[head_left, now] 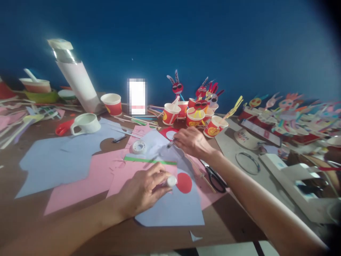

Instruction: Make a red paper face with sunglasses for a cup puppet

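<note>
A small white-ended cylinder [171,181] is pinched btwn thumb and fingers of the L hand [146,188]; a slim dark-tipped tool [171,143] is grasped in the fingertips of the R hand [193,142], farther off. Whether the cylinder is uncapped can't be told; if it is, paper could be smeared by a slight tilt.

Just below the L grip, a lt-blue sheet [170,215] is spread; it could be creased or dragged if weight were put on it by that wrist. Just R of the cylinder, a red paper disc [184,183] is laid loose, apparently; it could be nudged off by a sideways swing of the L fingers.

Farther R, black-handled scissors [217,179] are left beside a thin stick [210,184], close to the R forearm; either could be caught if that arm were pulled back low. Beyond the L knuckles, a green strip [149,160] and a tape roll [139,146] are seen; the strip could be shifted by a brush of the L hand.

Past the R hand, red-and-white paper cups [171,114] are packed tight; one could be tipped by an overreach, esp. w/ sticks standing in them.
</note>
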A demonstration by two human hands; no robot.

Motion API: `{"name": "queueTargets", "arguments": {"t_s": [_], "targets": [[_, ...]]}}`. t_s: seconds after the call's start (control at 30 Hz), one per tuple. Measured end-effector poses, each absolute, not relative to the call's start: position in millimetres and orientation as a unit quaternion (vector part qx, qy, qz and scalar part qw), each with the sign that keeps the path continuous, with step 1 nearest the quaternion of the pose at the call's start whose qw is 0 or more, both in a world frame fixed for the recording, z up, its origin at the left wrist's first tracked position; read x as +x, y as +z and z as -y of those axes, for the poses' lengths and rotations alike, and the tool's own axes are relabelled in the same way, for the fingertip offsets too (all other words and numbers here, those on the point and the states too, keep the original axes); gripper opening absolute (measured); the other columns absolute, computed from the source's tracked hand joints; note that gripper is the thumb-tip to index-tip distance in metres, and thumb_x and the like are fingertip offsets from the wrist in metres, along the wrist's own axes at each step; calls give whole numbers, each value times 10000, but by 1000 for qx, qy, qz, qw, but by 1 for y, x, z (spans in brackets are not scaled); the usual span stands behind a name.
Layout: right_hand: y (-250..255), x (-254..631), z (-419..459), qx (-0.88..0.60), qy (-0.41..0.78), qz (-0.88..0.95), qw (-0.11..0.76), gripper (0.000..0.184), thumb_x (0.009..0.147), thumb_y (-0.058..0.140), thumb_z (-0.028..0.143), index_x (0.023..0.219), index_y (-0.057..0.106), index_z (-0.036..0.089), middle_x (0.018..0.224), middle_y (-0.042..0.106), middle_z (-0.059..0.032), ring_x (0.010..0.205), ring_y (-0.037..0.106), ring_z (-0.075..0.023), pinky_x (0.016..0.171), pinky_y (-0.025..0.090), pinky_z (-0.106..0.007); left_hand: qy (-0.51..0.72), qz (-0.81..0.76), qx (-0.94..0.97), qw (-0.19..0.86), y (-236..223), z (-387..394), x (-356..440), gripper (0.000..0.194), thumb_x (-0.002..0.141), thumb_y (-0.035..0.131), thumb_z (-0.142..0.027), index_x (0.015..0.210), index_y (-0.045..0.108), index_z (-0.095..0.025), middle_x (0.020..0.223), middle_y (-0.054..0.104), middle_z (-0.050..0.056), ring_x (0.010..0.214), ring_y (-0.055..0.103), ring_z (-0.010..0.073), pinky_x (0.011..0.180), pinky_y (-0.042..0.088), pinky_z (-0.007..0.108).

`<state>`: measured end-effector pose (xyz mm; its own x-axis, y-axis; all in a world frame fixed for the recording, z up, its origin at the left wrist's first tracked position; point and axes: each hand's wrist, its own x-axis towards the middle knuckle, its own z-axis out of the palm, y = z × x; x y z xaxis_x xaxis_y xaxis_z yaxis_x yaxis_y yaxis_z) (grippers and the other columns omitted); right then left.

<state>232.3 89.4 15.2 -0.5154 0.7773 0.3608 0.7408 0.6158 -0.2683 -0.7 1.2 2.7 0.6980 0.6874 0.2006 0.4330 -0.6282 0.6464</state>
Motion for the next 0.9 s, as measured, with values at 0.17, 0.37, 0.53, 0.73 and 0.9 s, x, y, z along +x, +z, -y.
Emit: {"name": "queueTargets", "arguments": {"t_s": [0.17, 0.37, 0.53, 0.73, 0.9], "targets": [[29, 255, -58, -514, 174, 751, 376, 114, 899, 389, 263, 968, 451, 197, 732, 571, -3, 616, 554, -150, 592, 447, -285, 209, -318, 876, 298, 3, 0, 0, 126, 891, 507, -285, 937, 593, -205, 755, 558, -19, 637, 527, 103, 583, 388, 191], [25, 233, -31, -488, 393, 705, 333, 34, 811, 474, 193, 836, 495, 180, 606, 615, 23, 512, 616, -126, 503, 489, -231, 210, -340, 873, 278, -2, 1, 1, 146, 898, 494, -302, 958, 584, -204, 579, 499, -74, 489, 412, 72, 509, 334, 175], [19, 217, -26, -480, 454, 687, 300, 50, 812, 487, 184, 794, 534, 183, 599, 644, 21, 530, 629, -116, 509, 477, -201, 217, -328, 876, 279, -3, 2, 3, 106, 909, 474, -261, 932, 561, -205, 639, 560, -64, 526, 464, 71, 549, 368, 166], [24, 209, -36, -473, 471, 697, 264, 46, 810, 500, 184, 781, 536, 185, 621, 665, 11, 540, 631, -118, 519, 479, -204, 210, -333, 891, 227, -10, 5, 2, 113, 920, 446, -286, 998, 499, -224, 619, 567, -61, 504, 506, 100, 526, 390, 195], [35, 202, -45, -473, 450, 726, 213, 53, 777, 530, 160, 745, 570, 172, 623, 659, 13, 543, 615, -112, 506, 445, -195, 165, -336, 900, 223, -6, 14, 4, 182, 936, 394, -282, 1080, 492, -228, 659, 640, -22, 563, 620, 141, 553, 466, 217]]}}
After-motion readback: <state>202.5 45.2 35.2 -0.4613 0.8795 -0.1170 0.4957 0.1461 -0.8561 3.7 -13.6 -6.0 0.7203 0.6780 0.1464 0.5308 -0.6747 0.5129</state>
